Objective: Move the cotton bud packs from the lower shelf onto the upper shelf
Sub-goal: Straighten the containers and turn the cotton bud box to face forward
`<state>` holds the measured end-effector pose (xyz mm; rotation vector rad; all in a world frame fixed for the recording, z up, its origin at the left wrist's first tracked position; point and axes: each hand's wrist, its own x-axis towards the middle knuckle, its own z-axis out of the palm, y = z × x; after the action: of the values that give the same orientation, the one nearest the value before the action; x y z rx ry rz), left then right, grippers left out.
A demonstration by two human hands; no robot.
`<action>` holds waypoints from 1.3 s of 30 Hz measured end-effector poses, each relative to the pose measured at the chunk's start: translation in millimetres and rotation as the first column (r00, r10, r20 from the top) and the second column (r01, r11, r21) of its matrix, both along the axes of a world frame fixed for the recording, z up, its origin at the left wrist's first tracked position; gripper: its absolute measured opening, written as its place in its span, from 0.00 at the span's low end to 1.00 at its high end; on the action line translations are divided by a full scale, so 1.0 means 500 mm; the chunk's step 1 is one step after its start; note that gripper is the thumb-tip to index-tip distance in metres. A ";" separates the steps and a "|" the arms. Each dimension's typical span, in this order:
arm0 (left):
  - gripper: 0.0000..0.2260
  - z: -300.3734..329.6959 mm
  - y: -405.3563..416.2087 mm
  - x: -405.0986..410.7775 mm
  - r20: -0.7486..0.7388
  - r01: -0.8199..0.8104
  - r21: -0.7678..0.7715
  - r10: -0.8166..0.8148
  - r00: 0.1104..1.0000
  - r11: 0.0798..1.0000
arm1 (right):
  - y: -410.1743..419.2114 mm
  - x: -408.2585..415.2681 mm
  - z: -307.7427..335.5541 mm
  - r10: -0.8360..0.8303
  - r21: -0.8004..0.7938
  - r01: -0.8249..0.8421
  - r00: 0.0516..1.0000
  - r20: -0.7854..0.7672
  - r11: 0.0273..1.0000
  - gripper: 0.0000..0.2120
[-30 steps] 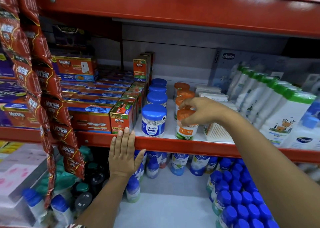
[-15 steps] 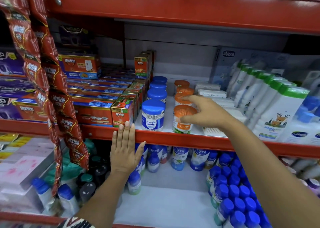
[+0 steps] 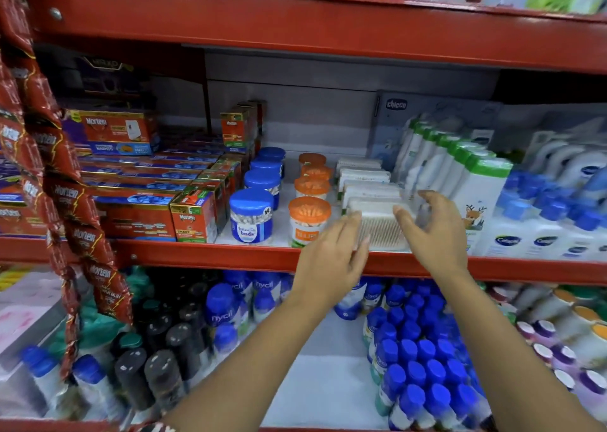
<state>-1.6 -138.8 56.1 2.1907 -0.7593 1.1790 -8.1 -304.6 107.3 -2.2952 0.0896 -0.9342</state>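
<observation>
1. Red metal store shelving (image 3: 230, 254) packed with toiletries fills the view, and a person's two bare arms reach in from below toward the middle shelf.
2. Spread fingers (image 3: 402, 216) of the right hand (image 3: 437, 234) curve open at the right end of a clear rectangular cotton bud pack (image 3: 377, 226); whether they touch it is blurred.
3. Loosely open, the left hand (image 3: 331, 257) hovers at the pack's left end, fingertips (image 3: 353, 221) close to its front corner and gripping nothing.
4. That pack stands at the front edge of the middle shelf, first in a row of similar white packs (image 3: 363, 177) running back toward the wall.
5. Just left of it stand orange-lidded tubs (image 3: 308, 220) of cotton buds in a row, then blue-lidded tubs (image 3: 251, 216) beside those.
6. Farther left, red and blue boxes (image 3: 138, 208) are stacked flat, with red sachet strips (image 3: 65, 201) hanging in front.
7. To the right of the packs, green-capped white bottles (image 3: 473, 188) line up, followed by blue-capped bottles (image 3: 542, 221).
8. Below, blue-capped bottles (image 3: 423, 359) and dark bottles (image 3: 157, 366) crowd the bottom shelf either side of a bare white patch.
</observation>
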 end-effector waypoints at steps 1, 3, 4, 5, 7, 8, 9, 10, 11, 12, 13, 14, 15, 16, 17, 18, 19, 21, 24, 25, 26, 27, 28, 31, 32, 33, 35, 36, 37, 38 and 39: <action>0.22 0.013 -0.014 0.002 -0.088 -0.032 -0.040 0.028 0.996 0.999 | -0.007 0.008 0.000 0.003 -0.007 -0.003 0.999 -0.039 1.000 0.25; 0.22 0.030 -0.036 0.012 -0.259 -0.104 -0.080 0.080 0.962 0.991 | -0.014 0.021 0.002 0.009 0.004 -0.009 0.992 -0.127 1.000 0.27; 0.20 0.036 -0.043 0.016 -0.322 -0.133 -0.101 0.094 0.942 0.986 | -0.015 0.026 0.003 0.016 0.017 -0.013 0.985 -0.173 1.000 0.27; 0.18 0.039 -0.049 0.020 -0.366 -0.154 -0.132 0.096 0.925 0.979 | -0.016 0.031 0.004 0.028 0.025 -0.023 0.978 -0.207 0.999 0.27; 0.15 0.043 -0.059 0.023 -0.442 -0.134 -0.241 0.014 0.897 0.961 | -0.021 0.032 0.005 0.068 0.055 -0.056 0.966 -0.248 0.997 0.28; 0.16 0.043 -0.060 0.021 -0.478 -0.100 -0.313 -0.065 0.876 0.945 | -0.022 0.028 0.007 0.098 0.102 -0.074 0.962 -0.255 0.992 0.28; 0.17 0.045 -0.060 0.019 -0.498 -0.073 -0.375 -0.134 0.857 0.924 | -0.023 0.021 0.008 0.135 0.174 -0.094 0.960 -0.244 0.980 0.28; 0.19 0.050 -0.058 0.012 -0.516 -0.067 -0.416 -0.175 0.838 0.907 | -0.023 0.010 0.009 0.170 0.254 -0.111 0.960 -0.224 0.961 0.27; 0.19 0.056 -0.058 0.003 -0.523 -0.068 -0.450 -0.201 0.829 0.891 | -0.025 -0.001 0.008 0.202 0.328 -0.133 0.962 -0.186 0.935 0.26; 0.19 0.064 -0.056 -0.009 -0.532 -0.074 -0.491 -0.231 0.815 0.868 | -0.026 -0.014 0.004 0.224 0.387 -0.155 0.965 -0.139 0.909 0.25; 0.19 0.069 -0.055 -0.017 -0.532 -0.080 -0.548 -0.273 0.801 0.833 | -0.026 -0.028 -0.002 0.240 0.430 -0.183 0.967 -0.082 0.884 0.24; 0.19 0.071 -0.052 -0.024 -0.535 -0.087 -0.610 -0.328 0.779 0.788 | -0.026 -0.042 -0.009 0.251 0.461 -0.211 0.968 -0.027 0.862 0.23; 0.18 0.071 -0.049 -0.031 -0.527 -0.083 -0.670 -0.394 0.753 0.738 | -0.025 -0.057 -0.016 0.261 0.488 -0.242 0.965 0.029 0.839 0.23; 0.18 0.073 -0.044 -0.037 -0.519 -0.072 -0.717 -0.462 0.719 0.694 | -0.024 -0.069 -0.025 0.268 0.509 -0.269 0.960 0.076 0.817 0.22; 0.19 0.073 -0.040 -0.039 -0.512 -0.060 -0.751 -0.522 0.682 0.658 | -0.022 -0.082 -0.031 0.277 0.523 -0.300 0.953 0.123 0.798 0.22; 0.19 0.072 -0.037 -0.039 -0.514 -0.057 -0.769 -0.564 0.646 0.636 | -0.020 -0.092 -0.039 0.280 0.527 -0.322 0.946 0.160 0.786 0.22; 0.17 0.075 -0.035 -0.043 -0.511 -0.057 -0.786 -0.595 0.620 0.615 | -0.017 -0.102 -0.045 0.281 0.532 -0.341 0.940 0.193 0.775 0.21; 0.09 0.084 -0.031 -0.053 -0.478 -0.043 -0.820 -0.642 0.599 0.570 | -0.014 -0.113 -0.053 0.284 0.565 -0.375 0.927 0.246 0.735 0.20; 0.04 0.090 -0.023 -0.069 -0.438 0.003 -0.850 -0.710 0.551 0.527 | -0.016 -0.121 -0.050 0.277 0.641 -0.427 0.904 0.326 0.638 0.15; 0.05 0.089 -0.021 -0.076 -0.424 0.013 -0.859 -0.727 0.540 0.511 | -0.017 -0.123 -0.047 0.268 0.657 -0.433 0.901 0.341 0.617 0.15; 0.08 0.085 -0.018 -0.079 -0.419 0.016 -0.863 -0.734 0.534 0.505 | -0.018 -0.125 -0.043 0.264 0.668 -0.433 0.901 0.346 0.605 0.15; 0.12 0.081 -0.015 -0.083 -0.421 0.012 -0.863 -0.734 0.533 0.505 | -0.018 -0.127 -0.040 0.269 0.675 -0.434 0.901 0.342 0.597 0.17; 0.14 0.076 -0.012 -0.085 -0.420 0.022 -0.861 -0.735 0.533 0.508 | -0.018 -0.129 -0.038 0.284 0.675 -0.438 0.899 0.333 0.594 0.20; 0.14 0.064 -0.005 -0.092 -0.395 0.070 -0.859 -0.746 0.536 0.507 | -0.015 -0.130 -0.043 0.348 0.675 -0.453 0.889 0.296 0.582 0.26; 0.15 0.060 -0.003 -0.093 -0.388 0.081 -0.857 -0.742 0.546 0.508 | -0.015 -0.131 -0.046 0.360 0.678 -0.453 0.888 0.285 0.579 0.27; 0.16 0.057 -0.002 -0.095 -0.385 0.085 -0.856 -0.737 0.555 0.510 | -0.015 -0.132 -0.048 0.370 0.679 -0.452 0.887 0.276 0.578 0.28; 0.19 0.051 0.000 -0.097 -0.380 0.080 -0.853 -0.718 0.584 0.516 | -0.016 -0.135 -0.051 0.388 0.672 -0.450 0.886 0.254 0.587 0.31; 0.20 0.047 0.001 -0.097 -0.382 0.077 -0.846 -0.701 0.602 0.527 | -0.016 -0.135 -0.052 0.393 0.666 -0.449 0.886 0.245 0.596 0.32; 0.21 0.044 0.001 -0.096 -0.387 0.075 -0.837 -0.684 0.618 0.542 | -0.016 -0.136 -0.052 0.396 0.659 -0.447 0.887 0.238 0.605 0.32; 0.22 0.040 0.001 -0.095 -0.392 0.077 -0.826 -0.667 0.634 0.559 | -0.016 -0.135 -0.053 0.395 0.647 -0.444 0.889 0.232 0.619 0.33; 0.22 0.037 0.001 -0.094 -0.401 0.073 -0.813 -0.646 0.650 0.578 | -0.016 -0.134 -0.052 0.391 0.634 -0.438 0.893 0.223 0.638 0.34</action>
<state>-48.6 -138.3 74.4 1.4177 -0.3016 0.2667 -75.1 -312.4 81.0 -1.5008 -0.1179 -0.5901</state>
